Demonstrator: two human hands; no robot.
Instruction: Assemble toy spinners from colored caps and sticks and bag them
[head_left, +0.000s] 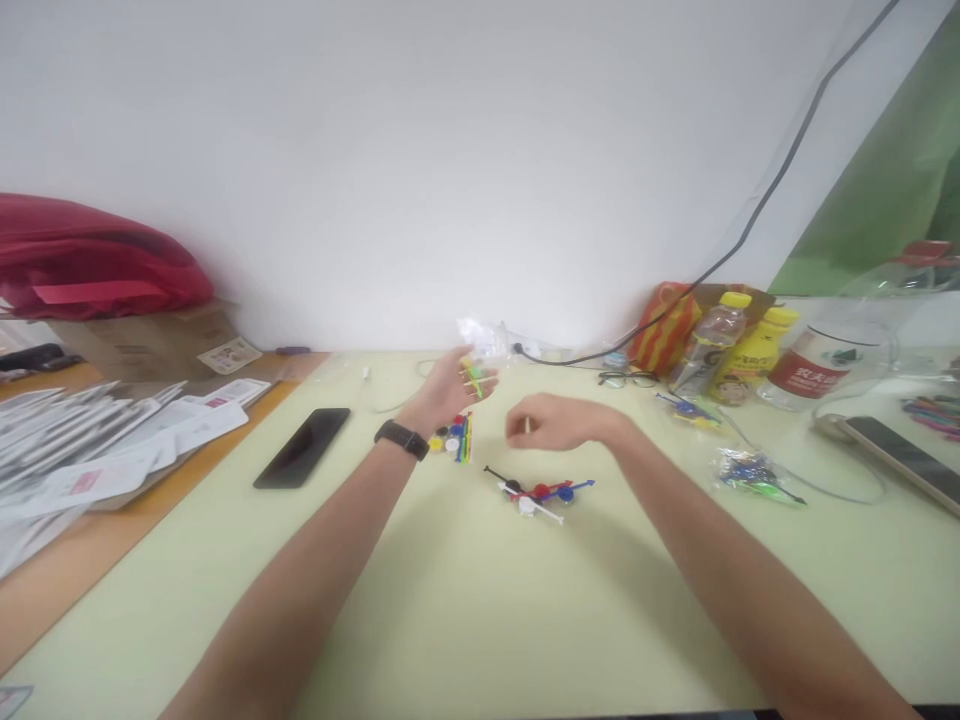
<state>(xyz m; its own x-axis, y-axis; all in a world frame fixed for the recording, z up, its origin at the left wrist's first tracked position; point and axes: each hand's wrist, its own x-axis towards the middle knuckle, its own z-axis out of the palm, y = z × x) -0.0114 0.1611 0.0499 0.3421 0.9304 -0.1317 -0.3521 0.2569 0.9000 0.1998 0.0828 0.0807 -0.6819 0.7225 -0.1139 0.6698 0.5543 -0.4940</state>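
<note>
My left hand (448, 388), a dark watch (402, 439) on its wrist, is turned palm to the right and holds a yellow-green plastic arrow (473, 376) against the fingers. My right hand (556, 422) hovers to its right with the fingers curled and pinched; what they hold, if anything, I cannot make out. Below the left hand lie small round plastic discs (451, 445) beside a row of coloured plastic arrows (466, 438). Nearer to me rests a loose cluster of arrow spinners (536, 493) in black, red, white and blue.
A black phone (302, 448) lies at left, near paper packets (97, 440) and a cardboard box (150, 345). Bagged spinners (756, 475), a yellow bottle (754, 358), a large water jug (821, 365) and another phone (904, 460) occupy the right. A cable (780, 180) crosses the wall.
</note>
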